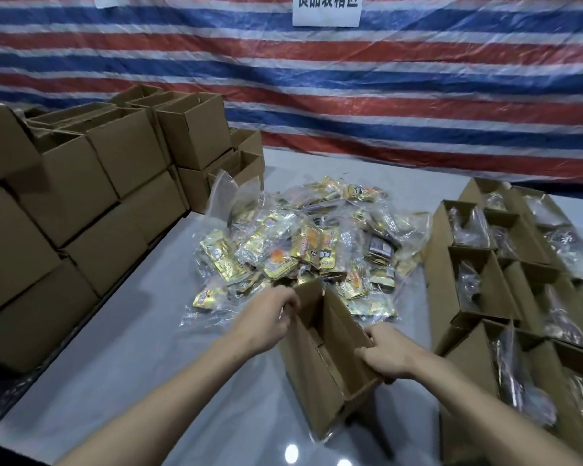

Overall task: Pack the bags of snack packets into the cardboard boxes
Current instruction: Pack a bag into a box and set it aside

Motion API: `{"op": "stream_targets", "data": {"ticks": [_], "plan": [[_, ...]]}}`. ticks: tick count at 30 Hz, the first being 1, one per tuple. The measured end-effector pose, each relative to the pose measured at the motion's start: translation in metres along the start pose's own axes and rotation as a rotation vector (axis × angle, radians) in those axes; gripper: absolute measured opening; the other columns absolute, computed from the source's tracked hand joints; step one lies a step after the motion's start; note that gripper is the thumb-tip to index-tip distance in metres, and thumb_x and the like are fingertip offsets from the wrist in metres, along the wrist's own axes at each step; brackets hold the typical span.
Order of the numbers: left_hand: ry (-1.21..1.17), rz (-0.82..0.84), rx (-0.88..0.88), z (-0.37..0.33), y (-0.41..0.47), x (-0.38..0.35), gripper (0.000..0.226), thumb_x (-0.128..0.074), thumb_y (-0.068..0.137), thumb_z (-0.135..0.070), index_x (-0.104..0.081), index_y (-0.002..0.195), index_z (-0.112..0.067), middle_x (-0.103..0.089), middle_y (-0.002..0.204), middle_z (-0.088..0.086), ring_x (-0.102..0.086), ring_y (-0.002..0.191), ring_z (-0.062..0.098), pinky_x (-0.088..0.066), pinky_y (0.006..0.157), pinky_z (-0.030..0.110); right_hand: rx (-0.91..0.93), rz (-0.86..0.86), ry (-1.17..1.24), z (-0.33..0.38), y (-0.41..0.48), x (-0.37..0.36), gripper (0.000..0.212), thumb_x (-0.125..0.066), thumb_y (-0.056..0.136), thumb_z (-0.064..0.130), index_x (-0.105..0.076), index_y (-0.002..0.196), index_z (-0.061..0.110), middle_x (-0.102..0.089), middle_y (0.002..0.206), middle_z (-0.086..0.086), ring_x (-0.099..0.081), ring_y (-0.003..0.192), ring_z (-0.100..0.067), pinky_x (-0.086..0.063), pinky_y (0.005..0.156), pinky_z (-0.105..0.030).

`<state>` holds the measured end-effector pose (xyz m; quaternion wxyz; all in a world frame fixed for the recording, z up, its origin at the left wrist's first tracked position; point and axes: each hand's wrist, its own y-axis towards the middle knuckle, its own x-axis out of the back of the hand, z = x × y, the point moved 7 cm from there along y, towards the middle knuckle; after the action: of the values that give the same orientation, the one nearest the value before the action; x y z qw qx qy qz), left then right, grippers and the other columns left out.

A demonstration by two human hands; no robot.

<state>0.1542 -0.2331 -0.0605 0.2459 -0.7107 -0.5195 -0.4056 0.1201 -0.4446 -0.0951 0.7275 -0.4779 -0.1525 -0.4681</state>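
Observation:
An open, empty cardboard box [311,381] stands on the grey table in front of me. My left hand [266,319] grips its far left rim. My right hand [389,356] grips its near right rim, fingers curled over the edge. Just behind the box lies a heap of clear bags of gold and yellow snack packets [303,243].
Stacked empty cardboard boxes [91,196] fill the left side. Rows of open boxes holding bags [505,274] stand along the right. A striped red, white and blue tarp [350,82] hangs behind the grey table [149,348].

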Motion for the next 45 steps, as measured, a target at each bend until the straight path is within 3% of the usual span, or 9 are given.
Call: {"op": "stream_targets", "data": {"ticks": [3, 6, 14, 17, 22, 29, 34, 39, 45], "plan": [[-0.208, -0.153, 0.008, -0.001, 0.013, 0.003, 0.054, -0.051, 0.089, 0.005, -0.047, 0.135, -0.021, -0.048, 0.128, -0.006, -0.051, 0.108, 0.01, -0.045, 0.094, 0.027, -0.005, -0.028, 0.09, 0.004, 0.0, -0.007, 0.027, -0.043, 0.083, 0.013, -0.048, 0.108, 0.022, -0.061, 0.094, -0.012, -0.063, 0.066, -0.027, -0.047, 0.043, -0.028], [-0.297, -0.365, 0.1, 0.017, 0.026, 0.016, 0.047, -0.051, 0.088, 0.007, -0.048, 0.125, -0.021, -0.046, 0.123, -0.002, -0.052, 0.093, 0.002, -0.047, 0.086, 0.025, 0.031, -0.084, 0.114, 0.006, 0.003, -0.011, 0.051, -0.038, 0.08, 0.008, -0.044, 0.125, 0.031, -0.061, 0.101, -0.006, -0.061, 0.07, -0.019, -0.042, 0.044, -0.02], [0.016, -0.09, 0.407, 0.096, 0.063, -0.006, 0.038, -0.062, 0.092, -0.024, -0.052, 0.128, -0.02, -0.05, 0.134, 0.005, -0.053, 0.107, 0.017, -0.048, 0.083, 0.034, 0.107, -0.269, -0.036, 0.004, 0.006, 0.015, 0.015, -0.055, 0.098, 0.028, -0.06, 0.097, 0.042, -0.068, 0.083, 0.007, -0.066, 0.082, -0.021, -0.045, 0.062, -0.024], [0.064, -0.066, 0.395, 0.098, 0.08, -0.013, 0.046, -0.061, 0.091, -0.023, -0.047, 0.135, -0.024, -0.05, 0.136, 0.005, -0.058, 0.107, 0.02, -0.053, 0.083, 0.037, 0.115, -0.296, 0.024, 0.002, 0.007, 0.026, 0.026, -0.07, 0.086, 0.02, -0.064, 0.101, 0.041, -0.071, 0.099, 0.011, -0.066, 0.082, -0.01, -0.043, 0.059, -0.007], [0.132, -0.121, 0.294, 0.082, 0.119, -0.013, 0.043, -0.054, 0.094, -0.014, -0.048, 0.135, -0.026, -0.048, 0.136, 0.005, -0.057, 0.109, 0.023, -0.051, 0.092, 0.042, 0.086, -0.404, 0.132, -0.012, 0.012, 0.045, 0.043, -0.071, 0.082, 0.009, -0.065, 0.116, 0.035, -0.065, 0.11, 0.012, -0.06, 0.103, -0.009, -0.041, 0.081, -0.02], [0.332, -0.121, 0.2, 0.069, 0.169, -0.028, 0.059, -0.057, 0.087, -0.005, -0.048, 0.141, -0.029, -0.046, 0.14, 0.007, -0.042, 0.129, 0.027, -0.035, 0.11, 0.044, 0.113, -0.397, 0.192, -0.017, 0.025, 0.033, 0.034, -0.048, 0.1, 0.014, -0.055, 0.114, 0.044, -0.064, 0.097, 0.012, -0.059, 0.084, 0.001, -0.04, 0.067, -0.01], [0.52, 0.069, -0.001, 0.062, 0.187, -0.061, 0.068, -0.067, 0.089, -0.019, -0.04, 0.146, -0.043, -0.028, 0.16, 0.0, -0.027, 0.147, 0.024, -0.021, 0.117, 0.052, 0.117, -0.385, 0.21, -0.015, 0.027, 0.019, 0.036, -0.036, 0.102, 0.014, -0.043, 0.112, 0.049, -0.062, 0.07, 0.001, -0.056, 0.054, -0.002, -0.041, 0.05, -0.013], [0.462, -0.051, -0.053, 0.061, 0.185, -0.055, 0.051, -0.059, 0.097, -0.021, -0.047, 0.142, -0.043, -0.045, 0.15, -0.007, -0.049, 0.128, 0.024, -0.052, 0.095, 0.042, 0.09, -0.398, 0.172, -0.013, 0.024, 0.016, 0.04, -0.034, 0.099, 0.008, -0.039, 0.113, 0.045, -0.061, 0.074, -0.003, -0.06, 0.067, -0.015, -0.045, 0.056, -0.025], [0.061, -0.276, 0.032, 0.051, 0.165, 0.008, 0.023, -0.053, 0.095, -0.033, -0.061, 0.115, -0.025, -0.068, 0.11, -0.003, -0.064, 0.089, 0.02, -0.057, 0.073, 0.036, 0.042, -0.385, 0.186, -0.008, 0.018, 0.013, 0.044, -0.031, 0.092, 0.0, -0.037, 0.114, 0.038, -0.061, 0.083, -0.011, -0.059, 0.076, -0.03, -0.049, 0.068, -0.04]]}}
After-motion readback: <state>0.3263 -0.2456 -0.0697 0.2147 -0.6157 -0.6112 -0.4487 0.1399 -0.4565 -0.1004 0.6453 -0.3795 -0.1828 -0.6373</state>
